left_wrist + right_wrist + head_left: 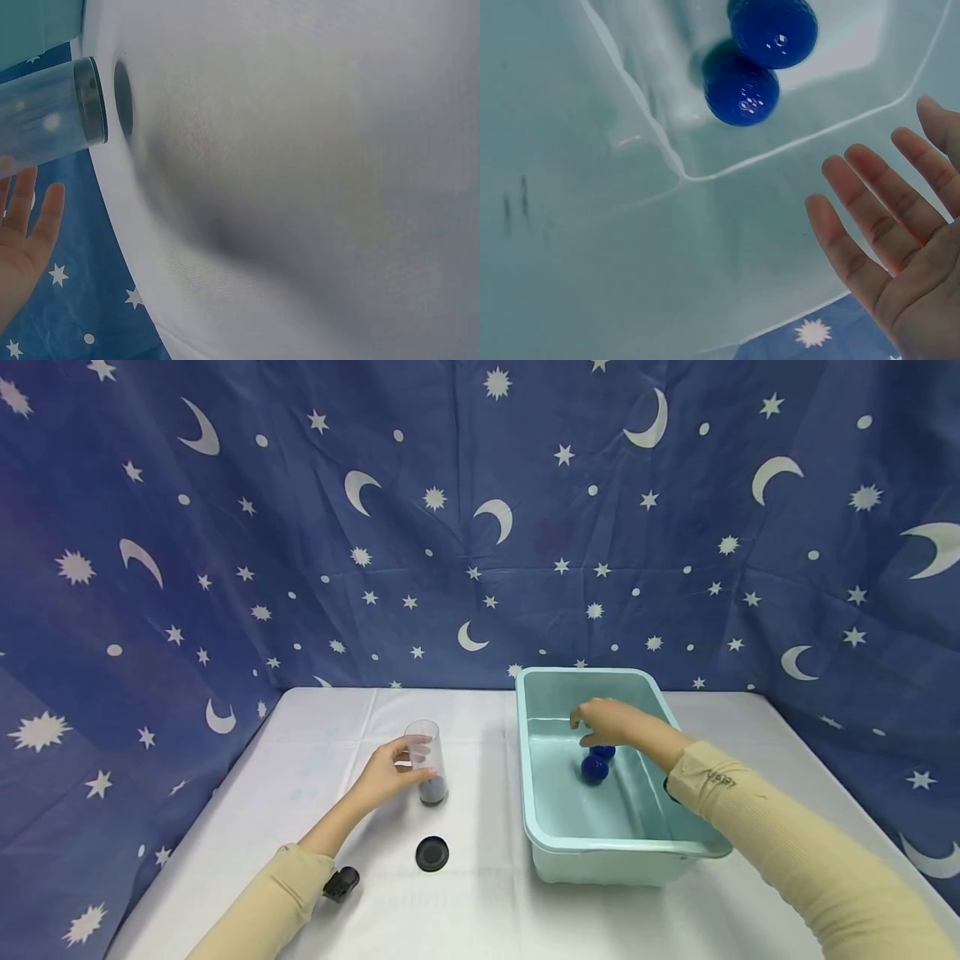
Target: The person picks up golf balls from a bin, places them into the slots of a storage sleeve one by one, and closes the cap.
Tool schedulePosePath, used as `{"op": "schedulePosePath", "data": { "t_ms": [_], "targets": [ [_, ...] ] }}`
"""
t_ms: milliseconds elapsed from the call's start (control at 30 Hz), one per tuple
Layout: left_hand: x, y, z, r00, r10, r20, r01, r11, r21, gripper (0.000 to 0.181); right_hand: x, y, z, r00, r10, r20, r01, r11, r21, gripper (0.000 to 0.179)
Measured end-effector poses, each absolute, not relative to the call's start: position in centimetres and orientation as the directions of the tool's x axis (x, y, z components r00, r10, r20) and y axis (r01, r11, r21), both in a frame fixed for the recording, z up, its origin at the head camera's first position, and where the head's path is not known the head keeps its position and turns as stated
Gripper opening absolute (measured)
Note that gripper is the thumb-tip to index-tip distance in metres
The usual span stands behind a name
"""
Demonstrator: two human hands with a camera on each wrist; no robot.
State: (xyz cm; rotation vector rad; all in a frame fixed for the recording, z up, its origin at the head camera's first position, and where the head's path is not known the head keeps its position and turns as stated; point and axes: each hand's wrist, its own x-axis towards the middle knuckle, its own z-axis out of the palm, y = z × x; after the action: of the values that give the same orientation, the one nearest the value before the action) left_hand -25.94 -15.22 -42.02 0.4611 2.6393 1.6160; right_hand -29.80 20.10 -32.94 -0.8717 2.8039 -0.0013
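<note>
My left hand (392,774) holds a clear plastic cylinder (425,752) with a dark base, thumb on the near side and fingers on the far side. The cylinder stands nearly upright in the head view; its dark end (91,101) shows in the left wrist view. Over the pale teal tub (534,810) hovers my right hand (611,722), fingers loosely bent and holding nothing. Two glossy blue balls, a nearer one (595,769) and one partly hidden by the hand (604,751), lie touching on the tub floor. They sit apart from my right fingertips in the right wrist view.
A round black disc (432,853) lies flat on the white-covered table (465,910), just in front of the cylinder. A small black device (342,884) is at my left wrist. Behind the table hangs a blue cloth (420,543) with moons and stars.
</note>
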Motion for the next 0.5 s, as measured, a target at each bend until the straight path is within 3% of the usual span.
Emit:
{"op": "schedulePosePath", "data": {
  "t_ms": [500],
  "targets": [
    [-26.0,-14.7,-42.3,-0.956,0.257,0.139,0.237,0.403,0.884,0.053,-30.6,20.3,-35.2,-0.801,-0.495,-0.337,-0.485,0.866,-0.120,0.027]
  ]
}}
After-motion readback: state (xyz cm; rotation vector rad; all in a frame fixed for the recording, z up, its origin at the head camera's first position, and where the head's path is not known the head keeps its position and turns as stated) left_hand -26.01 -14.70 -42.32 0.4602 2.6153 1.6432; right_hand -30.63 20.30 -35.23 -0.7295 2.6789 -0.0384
